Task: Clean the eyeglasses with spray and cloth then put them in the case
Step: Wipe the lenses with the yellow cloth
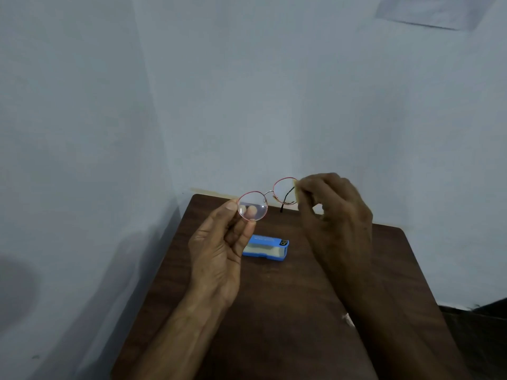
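Note:
Round red-rimmed eyeglasses [267, 198] are held up in the air above the table. My left hand [219, 248] pinches the left lens between thumb and fingertips; the fingertips show through the glass. My right hand [333, 212] pinches a small pale yellow cloth [296, 191] against the right lens. A folded temple shows behind that lens. An open blue eyeglass case [265, 249] with a pale lining lies on the table below the glasses. No spray bottle is in view.
The dark brown wooden table [288, 311] stands in a corner between pale blue walls. A sheet of paper [430, 9] hangs on the wall at the top right. A small whitish mark [347, 318] lies on the tabletop by my right forearm.

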Available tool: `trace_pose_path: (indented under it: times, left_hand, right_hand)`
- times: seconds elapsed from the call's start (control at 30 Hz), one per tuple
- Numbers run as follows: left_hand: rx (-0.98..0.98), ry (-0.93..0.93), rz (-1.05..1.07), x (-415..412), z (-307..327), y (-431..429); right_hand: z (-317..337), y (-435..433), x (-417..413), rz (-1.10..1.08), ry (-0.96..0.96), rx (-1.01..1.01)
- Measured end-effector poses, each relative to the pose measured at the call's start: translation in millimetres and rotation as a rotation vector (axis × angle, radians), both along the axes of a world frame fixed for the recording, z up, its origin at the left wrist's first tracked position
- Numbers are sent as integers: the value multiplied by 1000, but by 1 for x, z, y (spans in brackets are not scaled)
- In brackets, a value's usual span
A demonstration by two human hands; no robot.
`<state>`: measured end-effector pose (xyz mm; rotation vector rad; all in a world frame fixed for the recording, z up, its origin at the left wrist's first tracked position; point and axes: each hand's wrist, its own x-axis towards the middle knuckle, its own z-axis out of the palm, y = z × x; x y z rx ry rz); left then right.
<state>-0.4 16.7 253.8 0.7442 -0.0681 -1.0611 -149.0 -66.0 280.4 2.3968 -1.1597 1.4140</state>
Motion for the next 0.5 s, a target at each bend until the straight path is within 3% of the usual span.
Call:
trace_pose_path:
  times: [0.17,0.3,0.5]
  left_hand:
    - [-37,-11,-6,8,0,3]
    - [-29,-59,-26,8,-2,5]
    - [-7,-109,4,10,-3,5]
  right_hand:
    - [-3,14,13,80,131,-3]
    - [7,-2,11,-44,24,-20]
    - [-4,20,23,114,138,13]
